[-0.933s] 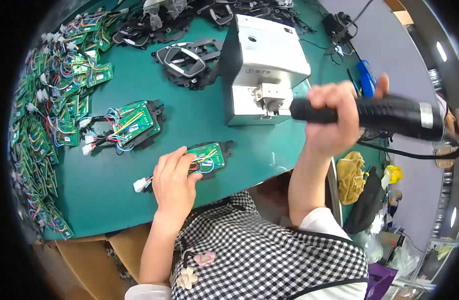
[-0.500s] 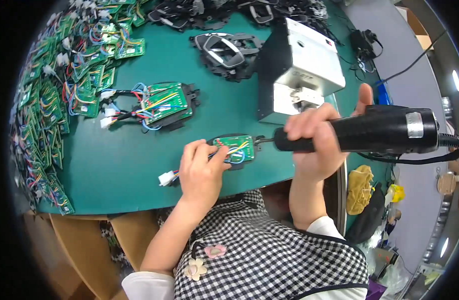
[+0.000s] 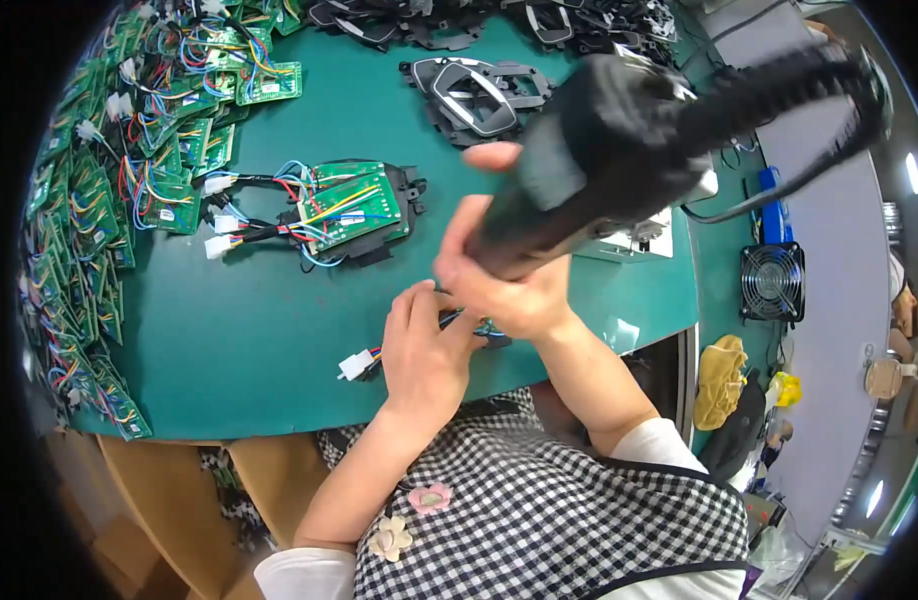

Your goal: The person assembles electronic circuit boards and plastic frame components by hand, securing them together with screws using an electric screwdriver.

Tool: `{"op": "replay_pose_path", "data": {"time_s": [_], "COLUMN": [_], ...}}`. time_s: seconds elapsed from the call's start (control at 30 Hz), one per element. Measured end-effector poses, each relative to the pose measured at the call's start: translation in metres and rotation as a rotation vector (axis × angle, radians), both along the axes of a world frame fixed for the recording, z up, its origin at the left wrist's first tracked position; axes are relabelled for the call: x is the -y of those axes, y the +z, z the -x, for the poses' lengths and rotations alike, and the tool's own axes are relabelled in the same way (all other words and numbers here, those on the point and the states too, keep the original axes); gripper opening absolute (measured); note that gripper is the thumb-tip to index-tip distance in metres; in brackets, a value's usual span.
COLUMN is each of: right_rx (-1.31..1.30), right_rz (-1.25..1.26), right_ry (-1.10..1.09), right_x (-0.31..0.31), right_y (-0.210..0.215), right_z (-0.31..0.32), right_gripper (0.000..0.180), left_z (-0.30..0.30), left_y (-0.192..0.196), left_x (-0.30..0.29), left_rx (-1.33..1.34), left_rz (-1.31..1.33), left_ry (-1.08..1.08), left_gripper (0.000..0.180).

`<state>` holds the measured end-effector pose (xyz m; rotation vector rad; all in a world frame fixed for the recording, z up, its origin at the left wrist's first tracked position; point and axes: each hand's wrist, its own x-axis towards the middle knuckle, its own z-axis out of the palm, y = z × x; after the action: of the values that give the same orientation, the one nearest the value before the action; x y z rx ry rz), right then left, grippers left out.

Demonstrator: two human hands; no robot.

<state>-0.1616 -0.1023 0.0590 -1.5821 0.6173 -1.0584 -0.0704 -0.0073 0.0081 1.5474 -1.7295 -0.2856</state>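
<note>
The right hand (image 3: 514, 285) is gripping a black power screwdriver (image 3: 629, 150), its long axis slanting up and away to the right, its tip hidden behind the fingers. Directly below, the left hand (image 3: 424, 355) is pressing flat on a small circuit board (image 3: 484, 330), mostly covered; its white connector (image 3: 355, 365) is sticking out leftward on the green table (image 3: 259, 340).
</note>
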Motion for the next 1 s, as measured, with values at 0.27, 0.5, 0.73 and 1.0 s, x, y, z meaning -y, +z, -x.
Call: {"op": "replay_pose_path", "data": {"time_s": [0.27,0.5,0.73,1.0], "right_rx": [-0.02,0.346,0.342,0.337], "right_rz": [0.081,0.395,0.174,0.08], "right_ry": [-0.146,-0.66,-0.492,-0.253], "right_x": [-0.006,0.025,0.003,-0.055], "right_y": [0.015,0.052,0.047,0.008], "right_z": [0.043,0.115,0.102,0.033], "right_gripper": [0.009,0.07,0.073,0.085], "left_z": [-0.002,-0.004,-0.013,-0.01], "left_y": [0.003,0.012,0.005,-0.003], "left_x": [-0.001,0.011,0.024,0.023], "left_rx": [0.021,-0.002,-0.034,-0.038], "left_rz": [-0.086,-0.129,-0.129,-0.061], "left_ry": [-0.025,-0.049,-0.057,-0.036], "left_gripper": [0.03,0.025,0.013,0.015]}}
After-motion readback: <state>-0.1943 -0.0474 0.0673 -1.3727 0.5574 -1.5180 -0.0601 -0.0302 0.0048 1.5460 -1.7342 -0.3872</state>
